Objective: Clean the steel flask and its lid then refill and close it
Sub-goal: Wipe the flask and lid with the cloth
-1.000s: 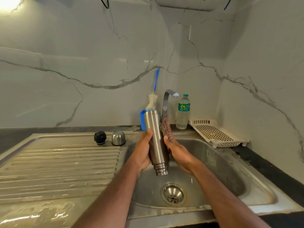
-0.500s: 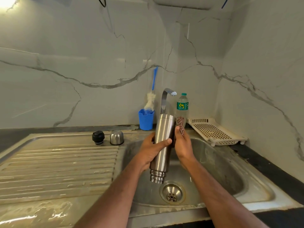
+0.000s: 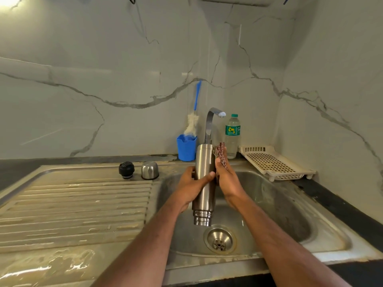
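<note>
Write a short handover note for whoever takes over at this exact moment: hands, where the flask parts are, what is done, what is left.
Left hand grips the steel flask, held mouth-down over the sink basin.
Right hand presses a brown scrubber against the flask's side.
Black stopper and steel cap stand side by side on the drainboard, not in hand.
Tap shows no water running.
Done: flask opened, outside being scrubbed.
Left: rinse, clean the stopper and cap, refill, close.

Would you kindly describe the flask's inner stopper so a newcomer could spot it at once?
Start at the ribbed steel draining board left of the sink basin. Along its back edge stand two small caps side by side. The stopper is the left one, black and knobbly, unlike the smooth steel cup lid beside it.
</note>
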The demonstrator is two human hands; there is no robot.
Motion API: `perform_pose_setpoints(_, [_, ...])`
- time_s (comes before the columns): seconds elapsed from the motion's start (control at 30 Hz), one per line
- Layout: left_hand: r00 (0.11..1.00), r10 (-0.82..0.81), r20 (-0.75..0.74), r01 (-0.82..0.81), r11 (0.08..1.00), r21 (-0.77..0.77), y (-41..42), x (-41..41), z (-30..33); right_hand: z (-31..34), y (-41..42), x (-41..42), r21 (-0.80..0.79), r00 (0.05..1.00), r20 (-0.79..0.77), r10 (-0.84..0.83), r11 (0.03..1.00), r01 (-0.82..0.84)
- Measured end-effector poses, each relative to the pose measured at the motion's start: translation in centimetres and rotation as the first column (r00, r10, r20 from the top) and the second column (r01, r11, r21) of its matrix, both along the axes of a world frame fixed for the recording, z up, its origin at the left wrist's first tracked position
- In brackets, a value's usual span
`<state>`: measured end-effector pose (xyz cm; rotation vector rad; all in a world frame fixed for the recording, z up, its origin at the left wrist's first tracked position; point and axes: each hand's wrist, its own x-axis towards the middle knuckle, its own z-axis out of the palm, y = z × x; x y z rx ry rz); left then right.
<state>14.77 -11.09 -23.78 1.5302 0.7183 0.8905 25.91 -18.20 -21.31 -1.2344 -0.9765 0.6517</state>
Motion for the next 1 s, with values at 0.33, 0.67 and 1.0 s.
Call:
perform_pose_setpoints(0.33, [0.915, 0.155, 0.372, -0.042, 0.954, -0.295, 2.8, -2.4, 1.4, -1.7, -2.2, -2.5, -0.160, 0.935, 0.208, 0.286, 0.953, -0.256])
perform_pose_setpoints(0.67, [0.966, -0.215, 0.140, 0.228, 0.970, -0.083, -0.2, -0.7, 0.4, 1.1, -1.9, -0.7, 0.147, 0.985, -0.148, -0.088, 0.983, 0.110])
perform_pose_setpoints(1.0, [0.948, -0.132, 0.291, 0.198, 0.957, -0.211, 0.6, -1.8, 1.7, 0.8, -1.6, -2.5, -0.025, 0.938, -0.346, 0.010, 0.999, -0.020])
